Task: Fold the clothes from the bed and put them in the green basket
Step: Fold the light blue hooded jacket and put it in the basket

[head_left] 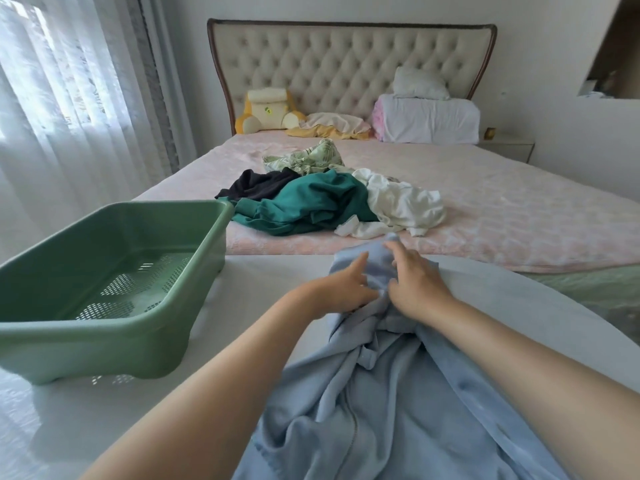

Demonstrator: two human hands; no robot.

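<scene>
Left hand (346, 287) and right hand (412, 277) pinch the soft blue garment (381, 410) (fleecy, crumpled) on the white bench (259, 289). Perforated green basket (86, 344) stands left; rumpled clothes (311, 202) heap on the bed (519, 209).

Two arms on record, both bare from wrist to frame edge. Left forearm (225, 393) filled the 7 o'clock sector, broad near the lens and narrowing to the wrist. Right forearm (519, 355) ran out to 4 o'clock, same taper. Left grip (346, 287) and right grip (417, 282) were bare as well, just past centre toward 12 o'clock. Fingers looked short and rounded; nails too small to judge. Clothing lay outside the frame.
</scene>
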